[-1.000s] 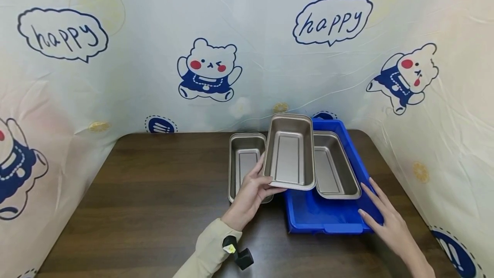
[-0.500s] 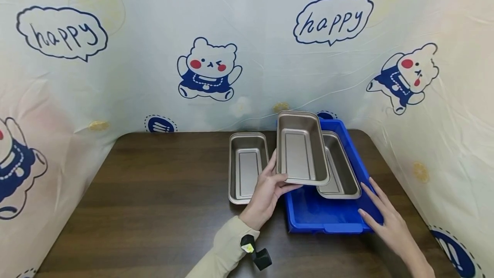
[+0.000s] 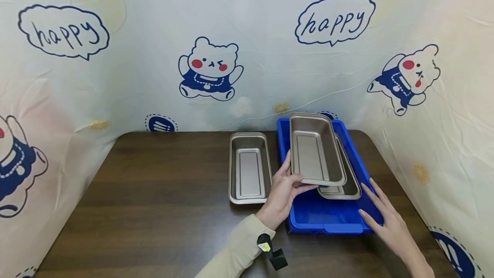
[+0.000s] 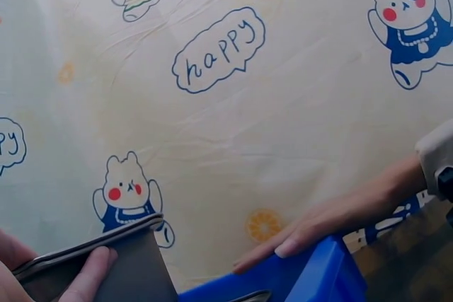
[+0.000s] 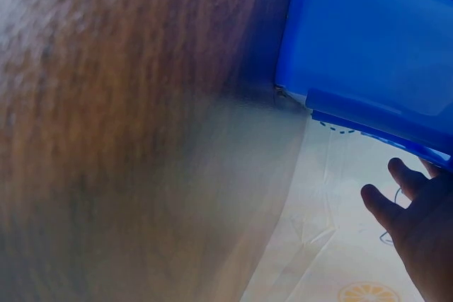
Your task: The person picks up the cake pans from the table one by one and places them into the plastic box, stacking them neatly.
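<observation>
Left hand (image 3: 281, 194) grips the near-left corner of the held tin (image 3: 314, 151), which extends ahead and to the right of it; long axis runs away from the person, far end canted slightly left. Held tin is over the blue tray (image 3: 324, 218), hiding much of the second tin (image 3: 341, 191) in head view; gap between them not readable. Key relation, judged: second tin sits right of and partly behind the held one, axis canted likewise. Right hand (image 3: 391, 224), fingers spread, touches the tray's right side, nearer the second tin. Third tin (image 3: 251, 173): on the table (image 3: 173, 192), left of tray.
</observation>
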A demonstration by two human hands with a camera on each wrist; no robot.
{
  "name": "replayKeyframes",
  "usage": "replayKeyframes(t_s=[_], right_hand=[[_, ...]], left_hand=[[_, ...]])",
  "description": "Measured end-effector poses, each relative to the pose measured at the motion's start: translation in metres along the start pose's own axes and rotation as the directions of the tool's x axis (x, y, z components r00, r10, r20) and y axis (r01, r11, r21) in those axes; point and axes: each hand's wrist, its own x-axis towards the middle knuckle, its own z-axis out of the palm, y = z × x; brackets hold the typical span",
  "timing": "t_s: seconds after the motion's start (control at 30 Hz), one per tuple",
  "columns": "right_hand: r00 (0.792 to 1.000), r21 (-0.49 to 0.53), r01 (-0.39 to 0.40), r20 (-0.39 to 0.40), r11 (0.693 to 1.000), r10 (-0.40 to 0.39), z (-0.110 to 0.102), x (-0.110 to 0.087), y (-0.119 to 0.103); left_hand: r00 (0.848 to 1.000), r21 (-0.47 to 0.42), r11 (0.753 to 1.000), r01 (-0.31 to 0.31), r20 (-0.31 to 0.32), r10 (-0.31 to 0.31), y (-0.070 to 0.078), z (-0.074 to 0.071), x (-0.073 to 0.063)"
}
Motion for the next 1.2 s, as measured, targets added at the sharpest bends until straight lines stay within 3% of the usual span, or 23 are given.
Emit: replayKeyframes(t_s=[0.4, 0.73, 1.2], right_hand=[[1.000, 0.006, 0.002, 0.000, 1.000, -0.002, 0.000, 0.000, 0.000], [1.000, 0.014, -0.013, 0.004, 1.000, 0.013, -0.001, -0.001, -0.001], [1.000, 0.012, -0.005, 0.005, 1.000, 0.005, -0.001, 0.001, 0.001]], left_hand=[[1.000, 0.011, 1.000, 0.015, -0.008, -0.015, -0.020, 0.010, 0.007], [1.000, -0.052, 0.999, 0.015, -0.018, -0.016, -0.034, 0.023, 0.012], [0.998, -0.047, 0.999, 0.019, -0.061, -0.022, -0.044, 0.029, 0.015]])
